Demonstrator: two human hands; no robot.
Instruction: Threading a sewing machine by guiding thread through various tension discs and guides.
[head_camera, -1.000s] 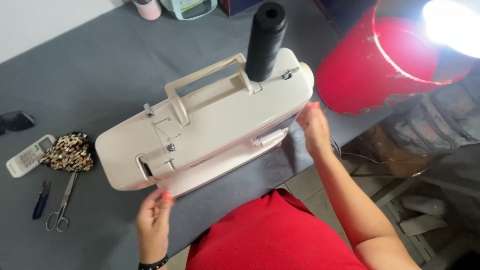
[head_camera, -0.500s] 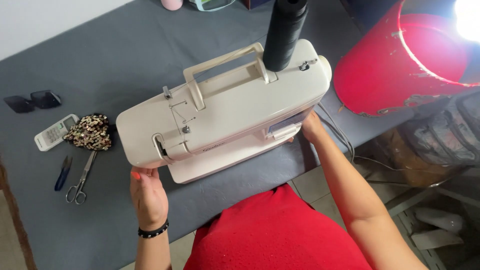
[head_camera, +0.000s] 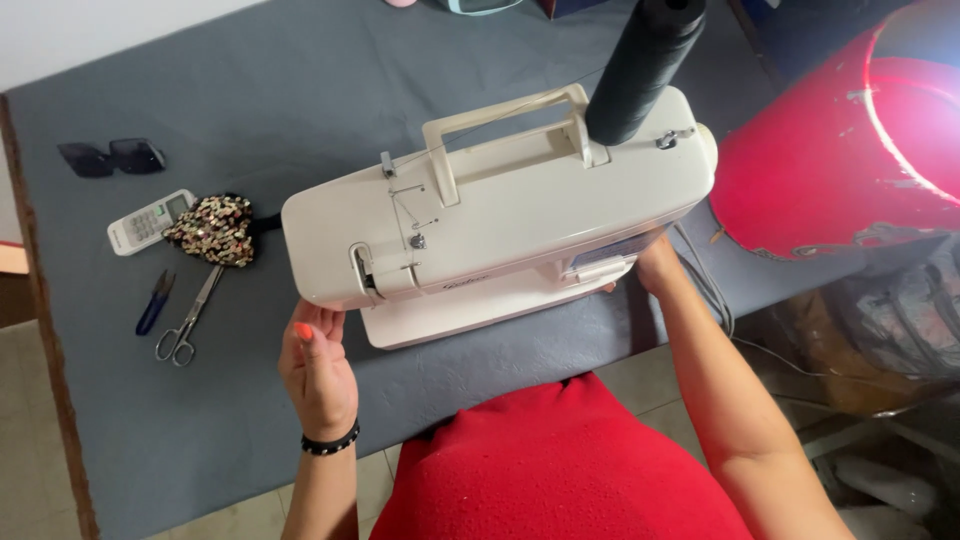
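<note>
My left hand (head_camera: 318, 365) rests at the needle end of the cream sewing machine (head_camera: 500, 225), fingers curled loosely with their tips touching the lower edge of the head, gripping nothing that I can see. My right hand (head_camera: 655, 265) is tucked under the other end, against the front panel below the black thread cone (head_camera: 645, 65); its fingers are hidden by the body, so I cannot tell whether they are spread or closed on anything. The machine sits square between my two hands on the grey table (head_camera: 250, 90), its carry handle (head_camera: 505, 120) beyond my fingertips and a thread running from the cone down through the guides near my left fingers. I judge the machine is placed and threaded at the top, but no fabric lies under the foot, so sewing itself has not begun. Off past my left knuckles lie scissors (head_camera: 185, 320), a small blue snipper (head_camera: 152, 302), a sequined pouch (head_camera: 213, 228), a remote control (head_camera: 148, 220) and dark glasses (head_camera: 110, 157), all untouched. A red lampshade (head_camera: 830, 160) glows beyond my right wrist.
</note>
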